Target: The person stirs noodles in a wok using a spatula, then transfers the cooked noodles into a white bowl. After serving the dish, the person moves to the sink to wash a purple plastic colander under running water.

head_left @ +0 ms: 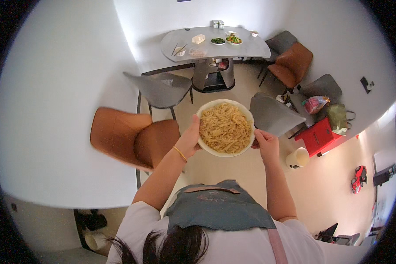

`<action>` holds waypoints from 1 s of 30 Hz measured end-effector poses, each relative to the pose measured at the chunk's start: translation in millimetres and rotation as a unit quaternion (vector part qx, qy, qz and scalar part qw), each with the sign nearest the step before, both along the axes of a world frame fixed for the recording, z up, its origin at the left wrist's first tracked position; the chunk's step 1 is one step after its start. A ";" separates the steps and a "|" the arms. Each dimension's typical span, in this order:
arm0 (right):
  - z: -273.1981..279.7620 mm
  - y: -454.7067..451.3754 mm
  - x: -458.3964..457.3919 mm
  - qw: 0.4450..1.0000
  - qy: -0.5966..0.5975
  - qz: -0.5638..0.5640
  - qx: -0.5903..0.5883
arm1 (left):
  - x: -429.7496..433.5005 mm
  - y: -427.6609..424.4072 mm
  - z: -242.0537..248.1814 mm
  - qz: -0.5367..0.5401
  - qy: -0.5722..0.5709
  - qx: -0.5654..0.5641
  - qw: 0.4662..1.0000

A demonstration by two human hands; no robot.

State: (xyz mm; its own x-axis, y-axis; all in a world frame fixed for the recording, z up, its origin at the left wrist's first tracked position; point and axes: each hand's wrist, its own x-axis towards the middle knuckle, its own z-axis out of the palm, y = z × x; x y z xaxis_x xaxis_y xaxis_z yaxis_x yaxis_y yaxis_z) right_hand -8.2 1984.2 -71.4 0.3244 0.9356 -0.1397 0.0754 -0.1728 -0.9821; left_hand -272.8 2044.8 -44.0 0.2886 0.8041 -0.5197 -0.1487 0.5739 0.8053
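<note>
A white plate (202, 147) heaped with yellowish noodle-like strands (226, 128) is held up in front of me by both hands. My left hand (192, 137) grips its left rim, thumb on top; a gold-coloured bangle circles that wrist. On the right rim, my right hand (265, 142) pinches the edge, its fingers partly hidden. Beyond the plate stands a grey table (224, 52) bearing a dish of dark greens (217, 41), a plate of mixed vegetables (234, 40), a bowl (180, 51) with chopsticks and a clear container (198, 52).
Brown chairs (118, 135) and a grey chair (166, 89) flank the left side. At the right are another grey chair (275, 115), a brown chair (292, 64), a red box (320, 137), a whitish bin (298, 158) and a red toy car (359, 179) on the floor.
</note>
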 end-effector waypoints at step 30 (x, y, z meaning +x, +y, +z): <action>50.9 -24.0 13.7 0.980 -0.002 0.185 -0.076 | -9.4 -114.0 -21.7 0.123 0.144 -0.006 0.982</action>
